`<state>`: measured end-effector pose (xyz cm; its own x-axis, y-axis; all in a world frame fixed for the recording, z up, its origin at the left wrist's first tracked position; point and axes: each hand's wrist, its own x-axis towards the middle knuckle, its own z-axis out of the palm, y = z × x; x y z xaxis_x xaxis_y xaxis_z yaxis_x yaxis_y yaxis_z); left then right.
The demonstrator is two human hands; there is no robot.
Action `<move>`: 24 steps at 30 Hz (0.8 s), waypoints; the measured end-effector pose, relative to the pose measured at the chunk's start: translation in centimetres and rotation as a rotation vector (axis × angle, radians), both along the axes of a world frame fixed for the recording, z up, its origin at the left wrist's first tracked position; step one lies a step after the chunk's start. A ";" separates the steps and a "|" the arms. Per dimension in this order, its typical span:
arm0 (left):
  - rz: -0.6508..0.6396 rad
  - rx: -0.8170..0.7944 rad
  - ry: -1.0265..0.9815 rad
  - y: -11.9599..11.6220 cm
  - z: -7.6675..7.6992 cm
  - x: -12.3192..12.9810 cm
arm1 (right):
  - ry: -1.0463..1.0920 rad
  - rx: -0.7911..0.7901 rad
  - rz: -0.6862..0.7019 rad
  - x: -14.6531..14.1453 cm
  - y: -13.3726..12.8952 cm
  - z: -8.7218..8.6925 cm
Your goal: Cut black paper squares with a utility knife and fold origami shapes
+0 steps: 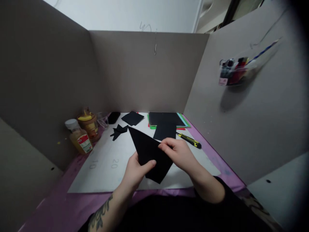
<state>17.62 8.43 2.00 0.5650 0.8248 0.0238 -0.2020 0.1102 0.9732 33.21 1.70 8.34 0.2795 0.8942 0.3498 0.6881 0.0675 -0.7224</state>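
Observation:
A folded sheet of black paper [151,151], pointed at its upper left end, is held up above the white sheet on the table. My left hand [138,167] grips its lower left side, thumb across the front and the other fingers hidden behind. At the upper right edge, my right hand [177,153] pinches the same paper between thumb and fingers. Just beyond the paper's tip lies a folded black paper shape [118,131] with several points. A black paper piece [166,130] rests behind my right hand, with a yellow and black utility knife [189,140] to its right.
Several coloured sheets under black paper [166,118] lie at the back right. Black paper squares [132,118] and a dark flat object [114,117] are at the back left. A bottle [79,138] and a brown cup [88,125] stand left. A holder [235,72] hangs on the right wall.

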 end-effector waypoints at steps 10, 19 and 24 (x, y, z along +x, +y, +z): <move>0.004 -0.119 0.021 3.4 -1.3 -0.7 | 0.366 -0.067 -0.065 3.2 2.0 -2.9; -0.077 -0.128 0.110 5.2 -0.8 -1.9 | 0.524 -0.125 0.024 3.9 2.2 -6.4; -0.111 -0.123 0.124 5.9 -1.1 -3.0 | 0.584 -0.111 -0.022 4.2 2.1 -7.4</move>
